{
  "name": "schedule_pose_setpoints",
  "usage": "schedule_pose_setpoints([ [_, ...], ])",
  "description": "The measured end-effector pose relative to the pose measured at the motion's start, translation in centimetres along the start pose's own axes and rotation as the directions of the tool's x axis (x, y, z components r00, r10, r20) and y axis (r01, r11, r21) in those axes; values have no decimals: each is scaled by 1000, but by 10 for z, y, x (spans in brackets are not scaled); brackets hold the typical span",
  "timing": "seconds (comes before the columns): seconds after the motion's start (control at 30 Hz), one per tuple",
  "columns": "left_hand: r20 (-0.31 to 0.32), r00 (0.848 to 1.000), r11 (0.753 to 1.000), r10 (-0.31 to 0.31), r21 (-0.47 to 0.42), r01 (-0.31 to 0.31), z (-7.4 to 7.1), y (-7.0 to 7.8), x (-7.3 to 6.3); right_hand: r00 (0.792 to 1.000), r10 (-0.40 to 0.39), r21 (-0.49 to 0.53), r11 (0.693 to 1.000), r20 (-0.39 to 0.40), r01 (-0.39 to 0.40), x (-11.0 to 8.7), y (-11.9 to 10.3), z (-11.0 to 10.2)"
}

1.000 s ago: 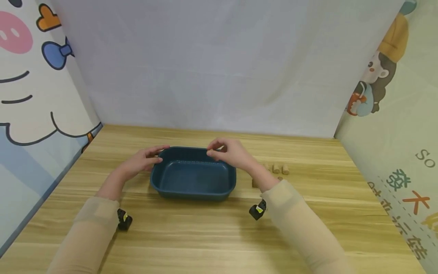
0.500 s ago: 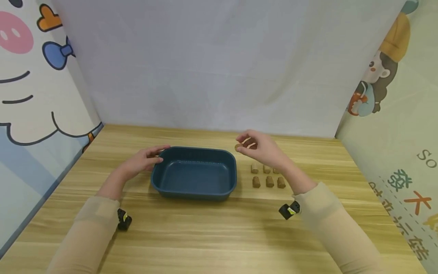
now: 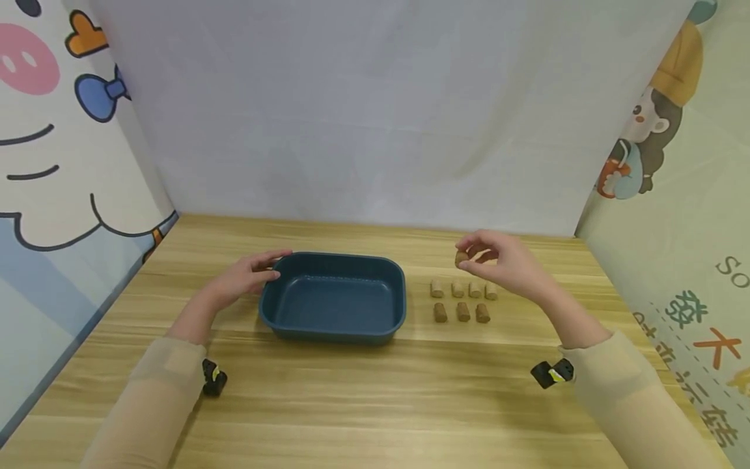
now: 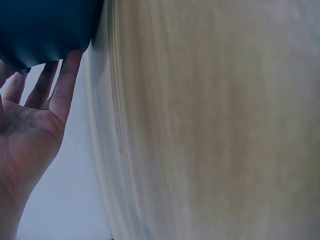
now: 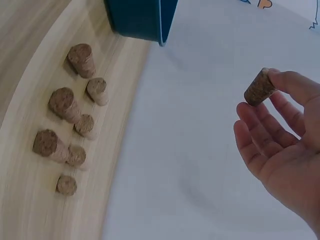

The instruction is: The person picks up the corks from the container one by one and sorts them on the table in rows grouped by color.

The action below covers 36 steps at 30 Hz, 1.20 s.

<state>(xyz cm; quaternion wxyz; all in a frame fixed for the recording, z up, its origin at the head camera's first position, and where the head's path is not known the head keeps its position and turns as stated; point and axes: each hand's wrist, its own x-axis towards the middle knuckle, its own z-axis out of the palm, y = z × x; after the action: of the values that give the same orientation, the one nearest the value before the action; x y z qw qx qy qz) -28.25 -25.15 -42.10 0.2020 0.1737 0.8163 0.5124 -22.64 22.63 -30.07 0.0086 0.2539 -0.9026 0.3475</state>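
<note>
My right hand [image 3: 500, 264] pinches a brown cork [image 5: 260, 87] between thumb and fingertips, raised behind the right end of the corks on the table. Its other fingers are loosely bent below the cork in the right wrist view. A deep blue rectangular baking dish [image 3: 269, 319] stands left of centre, with nothing visible inside. At the dish's left side lies my left hand [image 3: 240, 280], thumb at the rim and fingers reaching to the back left corner. The left wrist view has those fingers [image 4: 65, 90] extended against the outer wall.
Right of the dish, corks stand in two rows: several pale ones [image 3: 458, 289] behind, three darker ones [image 3: 463, 312] in front. The wooden table [image 3: 351, 404] ends at a pale cloth backdrop [image 3: 363, 130]. Printed cartoon sheets hang at both sides.
My right hand, with the cork, has moved right from over the dish's back right rim to behind the corks, uncovering both rows. The left hand and the dish stay put.
</note>
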Motion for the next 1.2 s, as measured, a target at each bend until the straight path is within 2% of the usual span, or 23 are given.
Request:
schedule_pose_setpoints([
  [0.27, 10, 1000, 1000, 11, -20, -10, 2, -3, 3, 997, 37, -55, 998, -65, -40, -31, 27, -20],
  [0.43, 10, 1000, 1000, 8, -23, -8, 3, -3, 3, 996, 41, -86, 995, -75, -47, -48, 50, -23],
  [0.6, 4, 1000, 1000, -1, -19, 1, 4, -2, 4, 996, 60, -85, 994, -65, -66, -63, 72, -15],
  [0.77, 4, 1000, 1000, -4, -25, 4, 3, -3, 3, 993, 114, -72, 991, -18, -115, -71, 91, 0],
  [0.9, 4, 1000, 999, 2, -35, -2, 3, -3, 2, 990, 140, -48, 989, 16, -139, -74, 104, 10],
  [1.1, 7, 1000, 1000, -8, -29, 8, 2, -2, 1, 989, 129, -1, 992, 69, -129, -75, 118, 18],
  [1.2, -1, 1000, 1000, -7, -25, 7, 2, -2, 1, 988, 131, -8, 991, 85, -131, -74, 123, 21],
])
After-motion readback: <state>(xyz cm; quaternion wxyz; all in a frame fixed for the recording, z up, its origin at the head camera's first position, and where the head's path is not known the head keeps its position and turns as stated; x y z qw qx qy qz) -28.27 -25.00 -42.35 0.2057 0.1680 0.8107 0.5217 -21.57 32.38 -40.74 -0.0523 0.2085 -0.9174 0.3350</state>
